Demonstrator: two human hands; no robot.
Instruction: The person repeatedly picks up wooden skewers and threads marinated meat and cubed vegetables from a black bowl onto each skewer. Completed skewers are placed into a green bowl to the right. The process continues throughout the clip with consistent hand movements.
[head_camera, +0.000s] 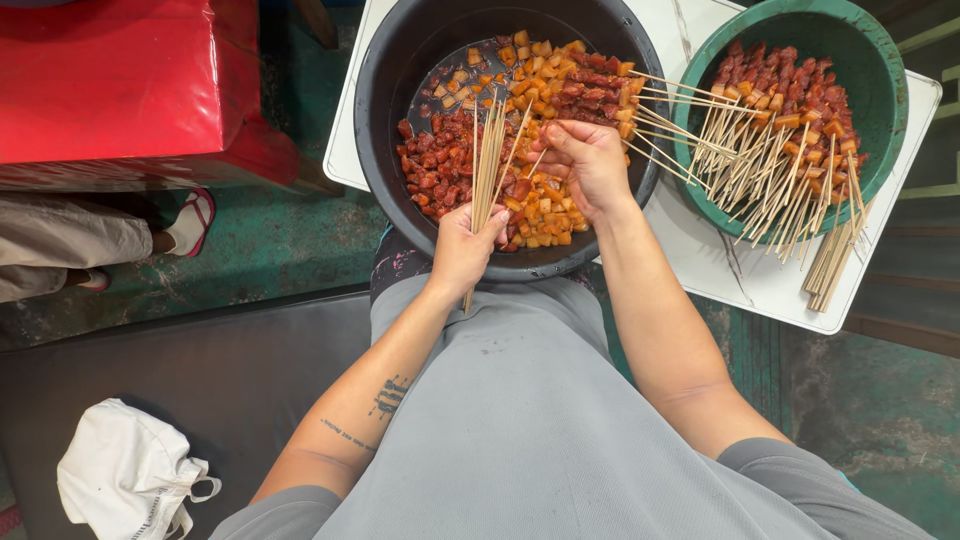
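My left hand (463, 247) grips a bundle of bare bamboo skewers (488, 160) upright over a large black basin (385, 110). The basin holds marinated red meat cubes (437, 163) and pale orange cubes (545, 205). My right hand (590, 160) is inside the basin, fingers pinched on a single skewer (537, 163) among the pieces. Finished meat skewers (600, 85) lean on the basin's right rim, their sticks pointing right.
A green bowl (880, 60) at the upper right is piled with loaded skewers (775, 130). Both vessels sit on a white table (760, 280). A red box (120, 80) and another person's sandalled feet (185, 225) are at left. A white cloth bag (125, 470) lies on the dark bench.
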